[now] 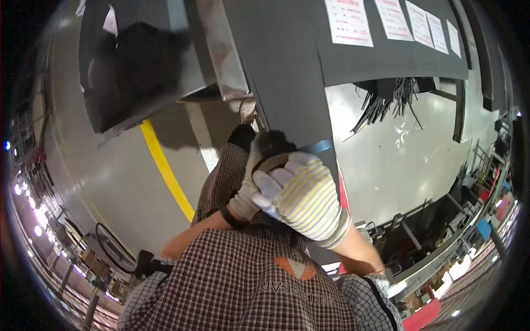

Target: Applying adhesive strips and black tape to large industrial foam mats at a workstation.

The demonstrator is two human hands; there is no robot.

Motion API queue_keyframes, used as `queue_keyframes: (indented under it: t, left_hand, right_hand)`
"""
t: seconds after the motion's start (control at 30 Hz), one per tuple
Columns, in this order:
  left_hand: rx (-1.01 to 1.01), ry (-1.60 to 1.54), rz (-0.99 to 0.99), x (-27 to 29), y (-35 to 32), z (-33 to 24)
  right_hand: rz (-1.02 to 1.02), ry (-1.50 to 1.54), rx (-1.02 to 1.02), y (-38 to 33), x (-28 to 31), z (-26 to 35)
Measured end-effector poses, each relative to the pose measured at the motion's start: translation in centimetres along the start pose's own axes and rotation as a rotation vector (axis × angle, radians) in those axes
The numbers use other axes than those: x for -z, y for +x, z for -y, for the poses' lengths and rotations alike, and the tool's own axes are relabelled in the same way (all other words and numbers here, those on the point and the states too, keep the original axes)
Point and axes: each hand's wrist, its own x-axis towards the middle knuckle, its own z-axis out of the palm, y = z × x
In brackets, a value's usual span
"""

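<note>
Gripping a dark rounded object [269, 163], partly hidden and of unclear kind, with the gloved left hand [247, 186] at its left and the gloved right hand [307, 199] over its right, both hands curled closely around it. Held in front of the checked apron [237, 276], near the dark grey tabletop [284, 71]. Bordered farther out by printed sheets [350, 22] and hanging black strips [381, 107] to the right, by a yellow floor line [165, 172] to the left.

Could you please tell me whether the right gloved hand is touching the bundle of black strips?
Apart: the head view shows pale floor plainly between the right gloved hand and the bundle of black strips.
</note>
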Motion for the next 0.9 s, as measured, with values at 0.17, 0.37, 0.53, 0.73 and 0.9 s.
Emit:
queue_keyframes:
  t: [0.17, 0.37, 0.53, 0.73, 0.9]
  left_hand:
    - [0.555, 0.425, -0.016, 1.6, 2.2, -0.9]
    - [0.321, 1.231, 0.357, 0.7, 3.8, -2.7]
    - [0.497, 0.671, 0.059, -0.4, 6.6, -4.2]
    - [0.054, 1.292, 0.298, 1.2, 3.8, -1.4]
    - [0.299, 0.768, 0.147, -2.1, 5.9, -3.1]
  right_hand:
    - [0.137, 0.162, -0.276, 0.0, 6.0, -5.8]
    - [0.204, -0.299, -0.363, -4.5, -5.7, -18.3]
    - [-0.275, 0.713, -0.703, -4.7, -8.2, -17.7]
    - [0.176, 0.161, -0.671, 0.0, -0.2, -11.0]
    - [-0.149, 0.244, -0.737, 2.5, -0.2, -10.2]
